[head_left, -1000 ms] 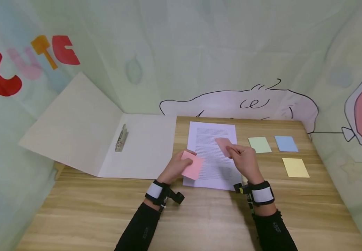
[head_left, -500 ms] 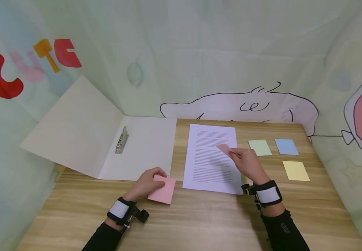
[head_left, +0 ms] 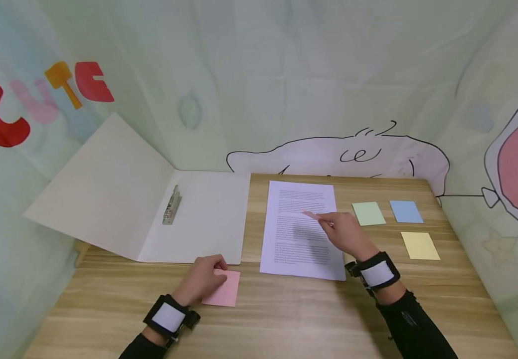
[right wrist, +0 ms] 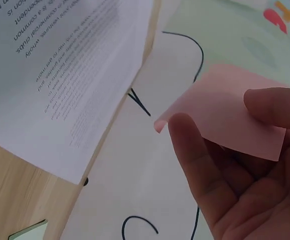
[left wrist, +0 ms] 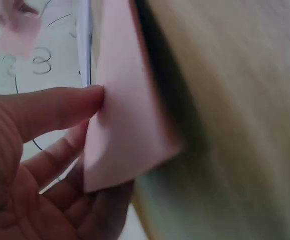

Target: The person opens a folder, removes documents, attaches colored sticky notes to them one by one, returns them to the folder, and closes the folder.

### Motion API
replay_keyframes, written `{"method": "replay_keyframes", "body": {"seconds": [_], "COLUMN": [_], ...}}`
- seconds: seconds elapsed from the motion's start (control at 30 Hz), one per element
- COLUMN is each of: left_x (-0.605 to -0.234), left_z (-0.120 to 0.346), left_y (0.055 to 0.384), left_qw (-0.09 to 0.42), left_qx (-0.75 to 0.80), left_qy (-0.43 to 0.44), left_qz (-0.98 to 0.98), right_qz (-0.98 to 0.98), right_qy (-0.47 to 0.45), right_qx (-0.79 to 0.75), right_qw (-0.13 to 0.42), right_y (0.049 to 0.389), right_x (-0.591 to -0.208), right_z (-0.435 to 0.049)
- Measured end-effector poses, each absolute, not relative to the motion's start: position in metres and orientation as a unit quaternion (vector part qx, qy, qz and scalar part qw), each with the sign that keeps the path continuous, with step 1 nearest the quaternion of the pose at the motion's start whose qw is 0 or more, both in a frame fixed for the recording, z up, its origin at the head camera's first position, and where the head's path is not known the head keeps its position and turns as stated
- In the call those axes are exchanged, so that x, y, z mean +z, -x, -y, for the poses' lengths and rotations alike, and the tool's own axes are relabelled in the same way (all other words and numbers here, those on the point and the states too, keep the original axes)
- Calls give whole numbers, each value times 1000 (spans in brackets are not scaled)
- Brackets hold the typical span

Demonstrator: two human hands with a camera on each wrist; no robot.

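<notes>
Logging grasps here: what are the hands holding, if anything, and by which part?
The left hand pinches a pink paper square by one edge; the right hand pinches a second pink square by the edge nearest its palm.

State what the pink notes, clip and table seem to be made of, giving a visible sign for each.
Pink notes: most likely matte paper; they look thin, and one corner curls.
Clip: probably shiny metal, judging by its grey glints.
Table: wood or wood-look laminate, faintly glossy; its streaked grain fits both.
</notes>
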State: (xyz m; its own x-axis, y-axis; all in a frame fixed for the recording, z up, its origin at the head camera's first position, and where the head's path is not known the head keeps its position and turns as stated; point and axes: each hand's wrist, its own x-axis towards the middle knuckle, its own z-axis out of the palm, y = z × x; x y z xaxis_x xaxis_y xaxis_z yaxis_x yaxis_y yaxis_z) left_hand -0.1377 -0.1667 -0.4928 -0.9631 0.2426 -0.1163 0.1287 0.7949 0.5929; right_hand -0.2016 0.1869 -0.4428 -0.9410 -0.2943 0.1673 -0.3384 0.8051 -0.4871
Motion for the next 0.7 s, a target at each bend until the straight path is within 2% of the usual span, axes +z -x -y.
{"method": "replay_keyframes", "body": {"seconds": [0.17,0.27,0.53,0.7], "left_x": [-490,-489,-475,-466], "left_z": [157,152,129,105], "left_y": [129,130,153,186], "left_qw": [-15,-44,-49,19], "left_qx": [154,108,152,195], "left_qy": [-151,-163,-185,-181], "left_qz": [-976,-980,-970,-964], "right_qz": [955,953,948,957], "right_qy": [-207,-222,-254,-258], "right_qx": [205,201,180,132], "right_qw": [50,47,61,28], "right_y": [208,215,254,277], "right_x": [-447,-450,-457,-462], "right_z": [-172,-161,-134,-125]}}
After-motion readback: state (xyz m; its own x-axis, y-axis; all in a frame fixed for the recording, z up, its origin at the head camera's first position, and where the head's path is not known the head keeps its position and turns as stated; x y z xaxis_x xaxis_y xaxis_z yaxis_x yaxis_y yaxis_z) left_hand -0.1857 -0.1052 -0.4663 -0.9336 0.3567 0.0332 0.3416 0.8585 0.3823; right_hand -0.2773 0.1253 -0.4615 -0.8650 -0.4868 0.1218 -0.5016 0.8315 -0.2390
